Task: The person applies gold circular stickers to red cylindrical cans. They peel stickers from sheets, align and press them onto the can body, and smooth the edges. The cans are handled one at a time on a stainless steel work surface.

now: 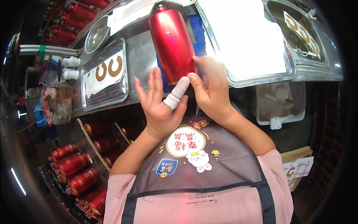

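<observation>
A glossy red bottle (172, 44) lies on its side before me, its neck pointing away and its base towards me. My left hand (160, 103) is at the base, fingers spread, with a white knitted finger cot (178, 92) on the index finger; that fingertip is at the bottle's lower edge. My right hand (214, 86) is at the bottle's right side near the base, thumb and a fingertip at its edge, the back of the hand partly washed out by glare. Blue cloth (198, 33) shows beside and under the bottle.
A metal tray (126, 84) with gold C-shaped decals (108, 68) stands left, beside a clear bowl (96, 35). A larger tray (279, 79) with white sheets is right, near a water-filled basin (291, 42). Red bottles (84, 180) stand on shelves lower left; a plastic bin (281, 103) hangs lower right.
</observation>
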Available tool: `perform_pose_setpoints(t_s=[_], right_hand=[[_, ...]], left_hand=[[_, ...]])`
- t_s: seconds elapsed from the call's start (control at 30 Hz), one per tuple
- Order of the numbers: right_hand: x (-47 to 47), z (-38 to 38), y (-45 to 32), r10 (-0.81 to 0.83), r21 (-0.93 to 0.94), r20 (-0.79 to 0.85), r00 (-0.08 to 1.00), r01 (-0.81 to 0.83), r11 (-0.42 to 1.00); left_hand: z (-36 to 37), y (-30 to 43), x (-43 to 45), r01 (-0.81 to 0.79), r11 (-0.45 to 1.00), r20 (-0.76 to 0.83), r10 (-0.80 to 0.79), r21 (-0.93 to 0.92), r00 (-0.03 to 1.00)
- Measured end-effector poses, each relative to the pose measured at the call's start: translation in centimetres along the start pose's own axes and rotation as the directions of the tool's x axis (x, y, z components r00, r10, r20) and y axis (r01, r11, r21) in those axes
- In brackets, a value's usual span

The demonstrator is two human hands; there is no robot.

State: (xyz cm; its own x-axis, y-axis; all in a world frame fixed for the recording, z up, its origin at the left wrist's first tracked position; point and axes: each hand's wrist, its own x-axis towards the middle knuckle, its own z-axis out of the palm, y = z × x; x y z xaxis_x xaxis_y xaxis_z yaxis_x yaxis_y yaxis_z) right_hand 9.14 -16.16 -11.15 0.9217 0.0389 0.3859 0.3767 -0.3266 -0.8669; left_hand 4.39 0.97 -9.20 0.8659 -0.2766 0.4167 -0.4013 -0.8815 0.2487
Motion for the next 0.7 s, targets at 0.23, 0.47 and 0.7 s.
perform_pose_setpoints(t_s=[0.23, 0.47, 0.7], right_hand=[[-0.2, -0.6, 0.9, 0.038, 0.16, 0.028, 0.999, -0.042, 0.986], [-1.7, -3.3, -0.6, -0.127, 0.081, 0.032, 0.991, 0.124, 0.989], [-2.6, -2.4, -0.4, -0.164, 0.094, 0.122, 0.979, 0.154, 0.984]], left_hand=[[-0.3, 1.3, 2.7, -0.068, 0.993, -0.01, 0.069, 0.095, 0.998], [-1.3, 1.0, 2.8, -0.044, 0.989, -0.074, 0.034, -0.141, 0.997], [2.2, -0.2, 6.0, -0.18, 0.983, -0.001, 0.18, 0.032, 0.984]])
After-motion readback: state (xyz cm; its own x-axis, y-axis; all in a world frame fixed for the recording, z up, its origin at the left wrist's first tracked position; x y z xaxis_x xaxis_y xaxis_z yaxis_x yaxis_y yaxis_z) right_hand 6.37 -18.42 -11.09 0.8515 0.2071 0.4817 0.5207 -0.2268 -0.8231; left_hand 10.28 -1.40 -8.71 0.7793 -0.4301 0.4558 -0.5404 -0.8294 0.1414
